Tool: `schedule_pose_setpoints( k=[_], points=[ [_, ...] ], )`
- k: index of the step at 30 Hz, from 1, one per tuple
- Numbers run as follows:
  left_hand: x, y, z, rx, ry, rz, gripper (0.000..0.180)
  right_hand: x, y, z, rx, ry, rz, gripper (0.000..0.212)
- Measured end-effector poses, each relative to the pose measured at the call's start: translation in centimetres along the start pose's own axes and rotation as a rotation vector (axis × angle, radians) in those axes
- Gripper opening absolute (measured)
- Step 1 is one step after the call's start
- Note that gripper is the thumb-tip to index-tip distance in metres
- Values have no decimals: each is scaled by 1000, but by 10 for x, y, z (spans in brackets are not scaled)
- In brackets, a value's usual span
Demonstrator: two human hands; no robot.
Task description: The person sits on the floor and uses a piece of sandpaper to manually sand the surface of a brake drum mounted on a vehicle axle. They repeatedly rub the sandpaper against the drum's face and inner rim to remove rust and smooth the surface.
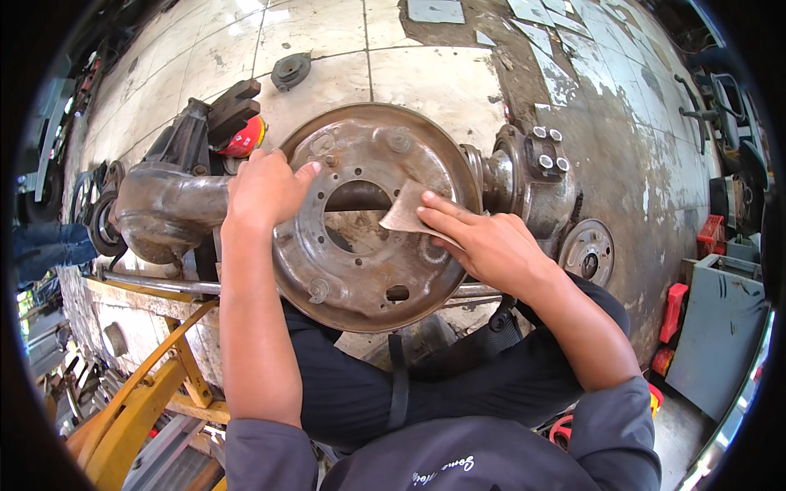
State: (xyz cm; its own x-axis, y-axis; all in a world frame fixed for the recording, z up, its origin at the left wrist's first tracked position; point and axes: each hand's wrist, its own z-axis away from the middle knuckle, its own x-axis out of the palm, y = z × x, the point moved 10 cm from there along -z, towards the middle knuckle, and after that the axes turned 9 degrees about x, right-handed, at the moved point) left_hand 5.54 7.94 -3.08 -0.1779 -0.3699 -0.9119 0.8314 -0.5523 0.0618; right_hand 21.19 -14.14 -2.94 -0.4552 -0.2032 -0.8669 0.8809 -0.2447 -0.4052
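Note:
A round, rust-brown brake backing plate stands in front of me, a large hole at its middle and smaller holes around it. My left hand grips its upper left rim, thumb over the face and fingertips hidden behind the edge. Between the fingers and thumb of my right hand is a folded piece of brown sandpaper. The sandpaper lies against the plate's face, right of the central hole, and one corner reaches over that hole. The right thumb is mostly hidden beneath the hand.
Behind the plate lies an axle housing, with a metal hub at its right. Another round plate rests on the floor near my knee. A yellow metal frame stands lower left, a grey cabinet at right.

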Motion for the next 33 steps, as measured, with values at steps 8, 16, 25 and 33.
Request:
schedule_pose_setpoints(
  k=[8, 16, 25, 33],
  points=[
    [3, -2, -2, -15, -32, -6, 69, 0, 13, 8, -27, 58, -122, 39],
    [3, -3, 0, 0, -6, 9, 68, -4, 13, 9, -4, 25, -221, 41],
    [2, 0, 1, -2, -19, 2, 68, -3, 14, 10, 4, 56, -234, 37],
    [1, 0, 1, 5, -23, 6, 70, -3, 15, 9, 14, 16, -229, 34]
  ],
)
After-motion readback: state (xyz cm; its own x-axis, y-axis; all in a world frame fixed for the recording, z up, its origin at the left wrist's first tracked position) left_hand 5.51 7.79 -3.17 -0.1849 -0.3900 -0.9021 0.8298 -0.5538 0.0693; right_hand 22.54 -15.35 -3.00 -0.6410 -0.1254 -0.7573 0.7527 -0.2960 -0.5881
